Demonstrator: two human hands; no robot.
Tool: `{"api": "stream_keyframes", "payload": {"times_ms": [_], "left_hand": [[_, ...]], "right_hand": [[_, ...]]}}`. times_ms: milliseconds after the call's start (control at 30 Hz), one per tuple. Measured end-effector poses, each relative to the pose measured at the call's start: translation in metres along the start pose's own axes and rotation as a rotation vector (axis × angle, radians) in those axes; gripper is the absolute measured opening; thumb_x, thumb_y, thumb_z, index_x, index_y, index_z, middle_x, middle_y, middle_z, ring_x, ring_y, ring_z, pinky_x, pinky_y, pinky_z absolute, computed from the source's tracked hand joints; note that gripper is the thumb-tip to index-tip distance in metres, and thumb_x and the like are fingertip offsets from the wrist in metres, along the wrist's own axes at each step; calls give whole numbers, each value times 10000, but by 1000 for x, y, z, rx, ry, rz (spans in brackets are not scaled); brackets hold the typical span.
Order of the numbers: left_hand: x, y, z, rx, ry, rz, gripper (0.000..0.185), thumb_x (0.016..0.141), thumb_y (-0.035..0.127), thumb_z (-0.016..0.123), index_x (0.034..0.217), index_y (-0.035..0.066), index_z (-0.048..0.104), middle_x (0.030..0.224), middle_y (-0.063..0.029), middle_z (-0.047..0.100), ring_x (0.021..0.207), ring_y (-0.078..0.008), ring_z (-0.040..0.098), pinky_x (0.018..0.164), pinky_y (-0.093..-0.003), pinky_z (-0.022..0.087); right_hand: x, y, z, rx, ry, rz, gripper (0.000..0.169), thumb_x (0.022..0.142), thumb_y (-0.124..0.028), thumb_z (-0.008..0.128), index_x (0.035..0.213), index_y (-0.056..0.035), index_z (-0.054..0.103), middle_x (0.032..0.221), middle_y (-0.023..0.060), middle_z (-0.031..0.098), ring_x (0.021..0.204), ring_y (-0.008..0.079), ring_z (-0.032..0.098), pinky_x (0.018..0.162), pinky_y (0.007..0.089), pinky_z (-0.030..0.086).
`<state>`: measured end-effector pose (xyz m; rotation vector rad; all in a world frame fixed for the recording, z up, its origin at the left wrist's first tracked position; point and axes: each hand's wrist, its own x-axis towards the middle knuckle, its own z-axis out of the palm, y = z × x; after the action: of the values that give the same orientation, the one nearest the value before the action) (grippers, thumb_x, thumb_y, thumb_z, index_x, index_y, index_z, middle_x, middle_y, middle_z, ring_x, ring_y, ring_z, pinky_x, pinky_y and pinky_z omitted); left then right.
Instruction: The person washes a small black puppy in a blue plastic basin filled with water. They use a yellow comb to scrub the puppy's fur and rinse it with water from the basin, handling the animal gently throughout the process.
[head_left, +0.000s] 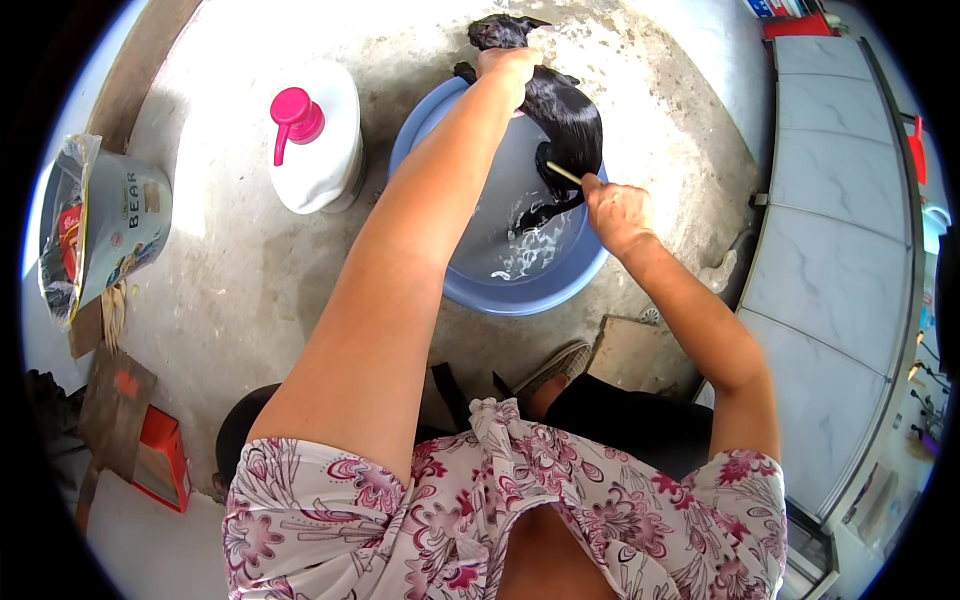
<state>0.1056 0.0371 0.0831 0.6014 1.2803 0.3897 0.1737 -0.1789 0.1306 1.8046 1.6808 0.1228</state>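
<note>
A wet black cat (562, 112) is stretched over the far rim of a round blue plastic basin (517, 301), its hind end inside. Cloudy water with some foam (525, 255) fills the basin. My left hand (512, 66) grips the cat behind its head, by the neck or shoulders; the fingers are partly hidden. Held in my right hand (619, 214) is a thin pale stick (564, 173), which points left across the cat's hindquarters. The stick's other end is hidden in my fist. Just below that hand, the cat's tail or hind leg (544, 215) hangs towards the water.
Left of the basin, a large white pump bottle (319, 176) with a pink pump (296, 116) stands on the concrete floor (247, 262). A lined bucket (127, 210) is at far left. Grey tiled slabs (832, 277) run along the right. My shoe (559, 366) is near the basin.
</note>
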Motion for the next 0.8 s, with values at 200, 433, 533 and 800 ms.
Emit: {"api": "stream_keyframes", "payload": {"times_ms": [200,433,533,800], "left_hand": [[1,3,-7,23,52,24,243,759,212,725,995,187,674,997,-76,641,887,-285,606,700,-537,480],[1,-2,3,1,2,-20,250,754,209,725,996,179,671,1038,-62,630,899,-260,600,700,-523,490],[3,-3,-3,7,-11,10,256,760,200,712,1012,188,668,1107,-55,611,949,-261,588,717,-532,493],[-2,-3,-10,121,-133,27,230,775,212,675,999,174,643,982,-50,626,922,-259,598,762,-510,463]], "right_hand": [[36,4,-66,64,269,-69,52,827,-117,511,863,-136,543,651,79,653,604,232,672,502,352,515],[19,14,-10,56,84,-11,55,826,-99,510,846,-123,555,690,84,666,635,233,679,530,351,526],[-5,15,11,40,2,-52,60,824,-100,513,833,-125,567,687,79,663,637,230,674,530,350,516],[45,51,-49,314,448,-209,77,883,-200,539,857,-132,567,647,75,634,574,261,612,623,400,460]]}}
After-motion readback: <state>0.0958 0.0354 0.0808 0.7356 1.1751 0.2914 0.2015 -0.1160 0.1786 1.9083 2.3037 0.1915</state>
